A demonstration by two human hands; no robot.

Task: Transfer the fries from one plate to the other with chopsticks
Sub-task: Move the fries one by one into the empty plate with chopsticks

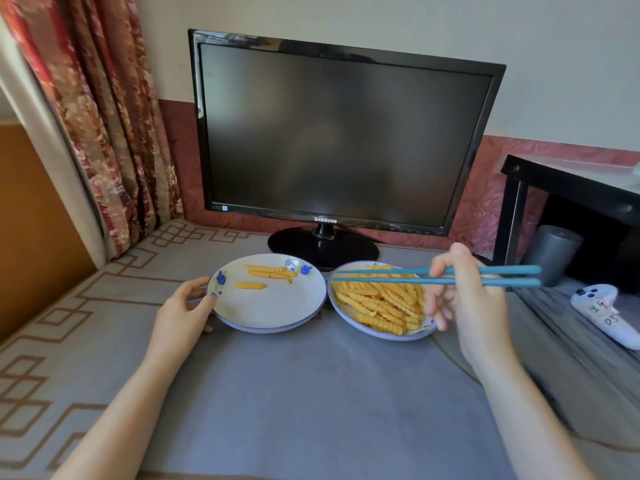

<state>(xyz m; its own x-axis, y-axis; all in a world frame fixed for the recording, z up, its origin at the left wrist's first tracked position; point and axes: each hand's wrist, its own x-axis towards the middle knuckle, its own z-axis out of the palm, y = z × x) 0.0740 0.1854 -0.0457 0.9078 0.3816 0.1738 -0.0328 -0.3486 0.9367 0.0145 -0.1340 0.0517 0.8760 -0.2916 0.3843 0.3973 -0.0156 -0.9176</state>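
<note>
Left hand (183, 306) pinches the rim of the left plate (270, 310) holding only a few fries (270, 271), right hand (464, 299) grips empty chopsticks (388, 280) above the heaped right plate (381, 336), so the job looks mostly undone.

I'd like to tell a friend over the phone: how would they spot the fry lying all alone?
Start at the black monitor. Before its stand sit two plates; take the left plate, whose rim the left hand holds. The fry lies alone near its middle, apart from the small bunch by the far rim.
</note>
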